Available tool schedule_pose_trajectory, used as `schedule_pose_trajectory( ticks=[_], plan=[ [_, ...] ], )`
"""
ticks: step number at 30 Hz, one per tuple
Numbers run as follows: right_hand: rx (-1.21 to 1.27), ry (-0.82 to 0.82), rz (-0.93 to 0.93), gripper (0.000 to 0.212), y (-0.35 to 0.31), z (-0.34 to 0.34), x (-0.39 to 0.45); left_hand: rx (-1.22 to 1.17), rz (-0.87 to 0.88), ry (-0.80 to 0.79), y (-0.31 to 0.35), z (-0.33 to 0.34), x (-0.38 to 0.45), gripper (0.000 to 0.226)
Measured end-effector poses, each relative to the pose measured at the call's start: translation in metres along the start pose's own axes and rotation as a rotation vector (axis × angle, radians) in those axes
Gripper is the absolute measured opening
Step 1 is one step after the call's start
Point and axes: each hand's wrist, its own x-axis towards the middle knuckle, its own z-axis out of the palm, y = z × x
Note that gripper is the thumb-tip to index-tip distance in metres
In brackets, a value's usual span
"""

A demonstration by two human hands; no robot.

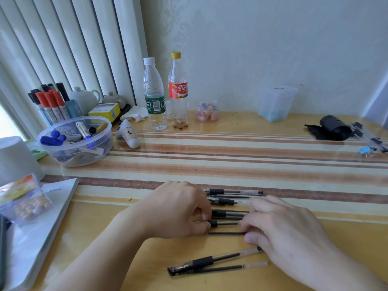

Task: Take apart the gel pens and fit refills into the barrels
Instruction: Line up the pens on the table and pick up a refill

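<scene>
head view: left hand (178, 208) curls its fingers and pinches the grip end of a gel pen (223, 223) lying across the tabletop (231, 160); right hand (289, 234) meets the same pen at its other end, fingertips pinched on it, thumb low just beside a thin loose refill (225, 233); both hands rest low on the tabletop, pen held between them; behind the hands a cluster of more gel pens (233, 192) lies side by side, some partly hidden by the knuckles; nearer the camera a capped pen (210, 262) lies tilted with a second refill (233, 268) just beside it; far left a clear bowl (75, 141) holds markers; a cup of red and black markers (50, 103) stands behind it; two plastic bottles (154, 95) stand upright near the wall, one white cap, one yellow cap; small jar (206, 111) beside them; translucent box (276, 103) further right; black pouch (333, 128) far right; booklet (42, 225) at left edge with a bag of beads on it.
</scene>
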Motion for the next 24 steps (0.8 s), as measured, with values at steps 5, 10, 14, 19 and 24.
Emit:
schedule_pose_trajectory(
  ticks=[5,10,14,19,24],
  plan=[
    [-0.008,-0.004,0.02,0.036,-0.001,0.004,-0.003,-0.087,-0.023,0.058,-0.009,-0.009,-0.002,0.014],
    [0.258,0.145,0.027,0.017,0.018,-0.017,-0.006,-0.235,-0.112,0.201,-0.024,-0.02,-0.005,0.005],
    [0.735,0.39,0.218,0.016,0.034,-0.017,-0.002,-0.28,-0.106,0.25,-0.014,-0.012,0.0,0.003],
    [0.944,0.333,0.32,0.034,0.032,-0.004,0.008,-0.352,0.008,0.212,0.002,0.002,0.005,0.005],
    [0.863,0.251,0.32,0.059,0.027,0.0,0.011,-0.336,0.038,0.203,0.012,0.011,0.008,0.018]
  ],
)
